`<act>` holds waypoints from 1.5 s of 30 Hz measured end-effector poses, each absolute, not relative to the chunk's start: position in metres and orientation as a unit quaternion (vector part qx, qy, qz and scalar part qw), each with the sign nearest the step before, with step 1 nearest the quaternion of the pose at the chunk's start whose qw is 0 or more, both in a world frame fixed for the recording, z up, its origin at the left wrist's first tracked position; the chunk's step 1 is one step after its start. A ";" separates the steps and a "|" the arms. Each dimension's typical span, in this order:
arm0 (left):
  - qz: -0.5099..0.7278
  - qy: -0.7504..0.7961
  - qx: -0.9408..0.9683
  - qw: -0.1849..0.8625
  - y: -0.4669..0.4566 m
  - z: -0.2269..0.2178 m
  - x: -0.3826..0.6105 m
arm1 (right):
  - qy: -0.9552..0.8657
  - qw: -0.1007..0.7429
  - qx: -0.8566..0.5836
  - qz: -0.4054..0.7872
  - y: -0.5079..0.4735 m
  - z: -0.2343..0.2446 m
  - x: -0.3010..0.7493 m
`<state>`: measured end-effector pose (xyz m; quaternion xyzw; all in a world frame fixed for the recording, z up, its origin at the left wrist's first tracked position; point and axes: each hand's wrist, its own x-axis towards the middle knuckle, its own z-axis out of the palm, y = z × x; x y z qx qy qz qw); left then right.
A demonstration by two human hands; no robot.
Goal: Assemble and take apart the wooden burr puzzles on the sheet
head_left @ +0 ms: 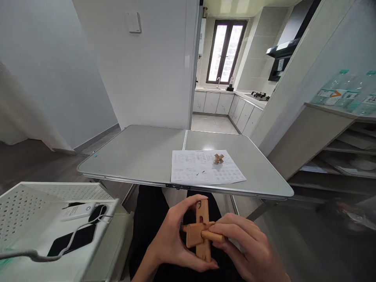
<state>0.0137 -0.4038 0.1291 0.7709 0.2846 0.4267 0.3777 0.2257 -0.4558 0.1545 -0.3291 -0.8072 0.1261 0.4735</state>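
I hold the wooden puzzle over my lap, just short of the near edge of the table, with free space all round it below that edge. My left hand is clamped round its left side, thumb on top of the upright piece. My right hand pinches a horizontal bar whose end points right. The puzzle's long axis stands nearly upright, tilted slightly. On the table, beyond its edge, lies a sheet carrying a smaller puzzle. Left of the table sits a white basket.
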 end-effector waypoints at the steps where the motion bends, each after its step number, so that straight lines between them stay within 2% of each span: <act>1: 0.419 0.287 0.774 0.376 -0.408 0.130 0.014 | -0.801 0.481 -0.328 0.140 -0.460 0.151 0.225; 6: 0.394 0.306 0.794 0.348 -0.426 0.127 0.011 | -0.743 0.511 -0.376 0.211 -0.477 0.130 0.226; 11: 0.379 0.337 0.780 0.366 -0.439 0.113 0.003 | -0.767 0.448 -0.392 0.239 -0.484 0.118 0.228; 15: 0.386 0.360 0.760 0.380 -0.446 0.105 0.000 | -0.807 0.418 -0.369 0.194 -0.486 0.116 0.224; 24: 0.406 0.409 0.733 0.361 -0.455 0.100 -0.013 | -0.782 0.456 -0.380 0.189 -0.495 0.125 0.229; 32: 0.424 0.464 0.699 0.342 -0.455 0.100 -0.013 | -0.661 0.483 -0.494 0.293 -0.477 0.094 0.237; 36: 0.428 0.498 0.684 0.318 -0.453 0.108 -0.011 | -0.651 0.425 -0.564 0.279 -0.418 0.074 0.239; 38: 0.426 0.515 0.677 0.309 -0.453 0.110 -0.012 | -0.649 0.331 -0.632 0.263 -0.382 0.066 0.237; 45: 0.431 0.523 0.678 0.284 -0.457 0.106 -0.016 | -0.619 0.197 -0.738 0.183 -0.283 0.053 0.203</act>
